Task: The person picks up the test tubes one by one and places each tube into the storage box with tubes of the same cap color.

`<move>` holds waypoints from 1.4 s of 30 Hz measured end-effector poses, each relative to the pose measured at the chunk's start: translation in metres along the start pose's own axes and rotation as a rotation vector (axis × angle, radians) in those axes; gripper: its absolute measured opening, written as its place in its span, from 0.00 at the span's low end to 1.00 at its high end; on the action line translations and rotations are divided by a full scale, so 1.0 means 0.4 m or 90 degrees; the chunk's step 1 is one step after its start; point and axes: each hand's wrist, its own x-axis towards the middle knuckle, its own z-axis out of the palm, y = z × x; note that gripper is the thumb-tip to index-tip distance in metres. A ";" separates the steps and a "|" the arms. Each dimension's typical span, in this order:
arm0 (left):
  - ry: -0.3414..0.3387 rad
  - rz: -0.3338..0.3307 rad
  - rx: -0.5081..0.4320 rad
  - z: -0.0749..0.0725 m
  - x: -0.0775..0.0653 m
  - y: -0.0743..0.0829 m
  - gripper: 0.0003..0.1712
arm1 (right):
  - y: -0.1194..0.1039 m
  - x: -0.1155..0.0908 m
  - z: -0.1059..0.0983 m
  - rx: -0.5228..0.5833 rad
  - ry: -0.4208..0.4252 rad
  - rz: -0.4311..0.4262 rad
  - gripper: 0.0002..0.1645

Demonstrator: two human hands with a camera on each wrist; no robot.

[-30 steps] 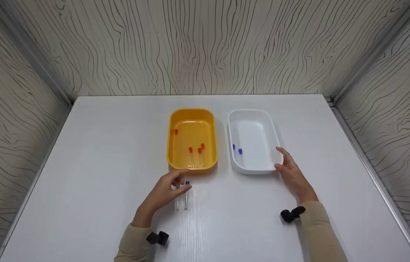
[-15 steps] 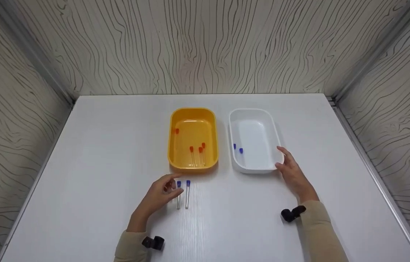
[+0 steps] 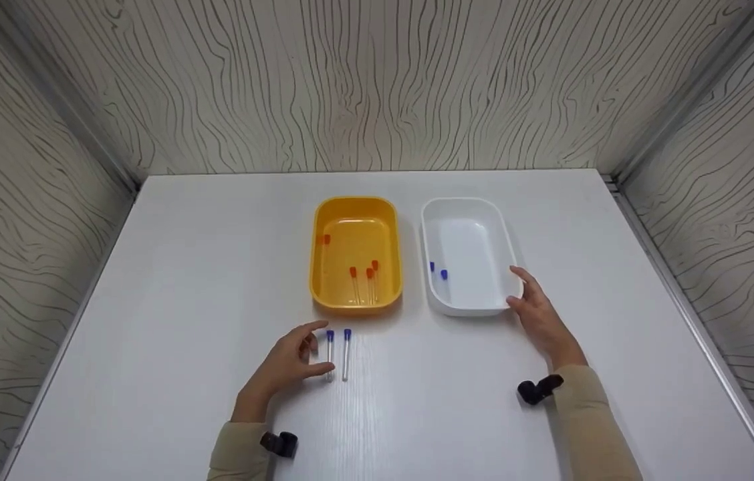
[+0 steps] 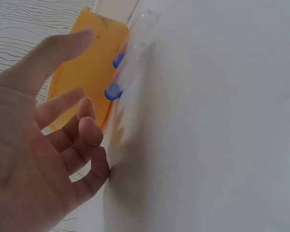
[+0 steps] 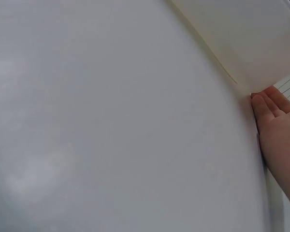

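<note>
My left hand (image 3: 287,364) hovers beside a clear test tube with a blue cap (image 3: 330,335), thumb and index finger spread apart and the other fingers bent inward. Its thumb tip reaches across the lower end of that tube in the head view; the left wrist view shows the hand (image 4: 53,145) holding nothing. Parallel on the right lies a second blue-capped tube (image 3: 347,354). At the near right corner of a white plastic tray (image 3: 460,312), my right hand (image 3: 544,327) grips the rim with thumb and fingers. Two blue caps (image 3: 444,274) show inside that tray.
Left of the white tray stands a yellow tray (image 3: 357,310) containing several red-capped tubes (image 3: 353,272). Both trays rest on a white table (image 3: 216,267), backed and flanked by wood-patterned panels (image 3: 363,87). Each wrist carries a small black camera (image 3: 537,389).
My left hand has drawn back to the left, uncovering both blue-capped tubes, and its thumb has moved lower, widening the gap to the index finger. The right hand keeps its hold on the white tray.
</note>
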 end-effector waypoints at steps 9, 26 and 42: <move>-0.042 -0.027 0.031 -0.003 0.004 -0.006 0.52 | 0.000 -0.004 -0.001 -0.001 -0.005 -0.001 0.40; -0.059 -0.096 0.120 0.007 0.017 0.006 0.69 | -0.003 0.001 0.005 0.011 0.002 -0.002 0.40; -0.063 -0.126 0.156 0.019 0.021 0.008 0.60 | -0.004 0.002 0.003 -0.001 0.002 -0.006 0.40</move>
